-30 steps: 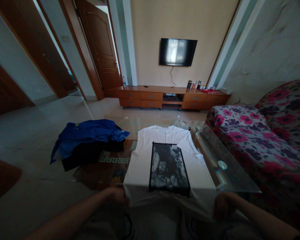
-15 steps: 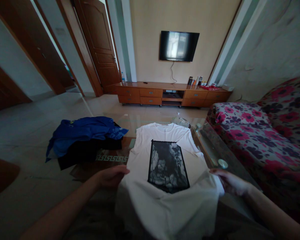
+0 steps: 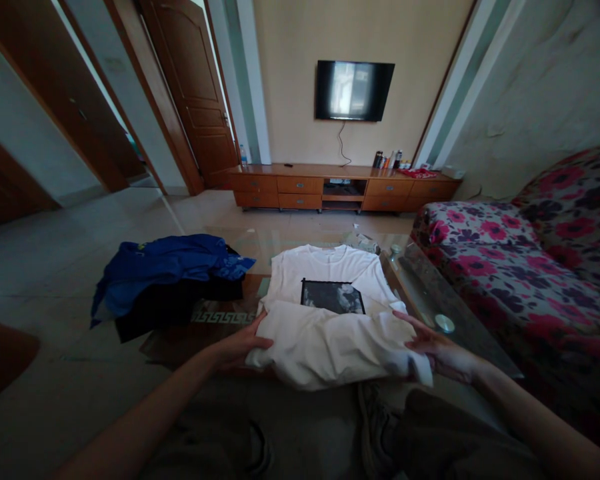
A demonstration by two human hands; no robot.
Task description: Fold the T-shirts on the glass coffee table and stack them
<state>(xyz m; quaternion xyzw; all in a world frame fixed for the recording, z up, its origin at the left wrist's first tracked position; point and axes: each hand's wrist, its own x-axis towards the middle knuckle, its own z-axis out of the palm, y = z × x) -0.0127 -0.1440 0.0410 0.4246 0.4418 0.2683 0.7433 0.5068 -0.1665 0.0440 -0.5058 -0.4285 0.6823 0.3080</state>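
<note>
A white T-shirt [image 3: 330,347] lies on the glass coffee table [image 3: 467,340], its neckline pointing away from me. Its lower part is folded up over the front, so only the top of the dark printed picture [image 3: 333,297] shows. My left hand [image 3: 247,341] is closed on the shirt's left edge, thumb on top of the cloth. On the opposite edge, my right hand [image 3: 433,347] grips the fabric near the fold. The fingers beneath the cloth are partly hidden.
Left of the shirt, a blue garment [image 3: 165,260] lies heaped over black clothing [image 3: 180,303]. A flowered sofa [image 3: 545,267] stands along the right. Across the room are a wooden TV cabinet [image 3: 300,190] and a wall television [image 3: 355,91]. My shoes [image 3: 375,427] show below the table.
Both hands have carried the shirt's lower part up and away from me, folding it over the print. My legs and shoes now show where the hem hung.
</note>
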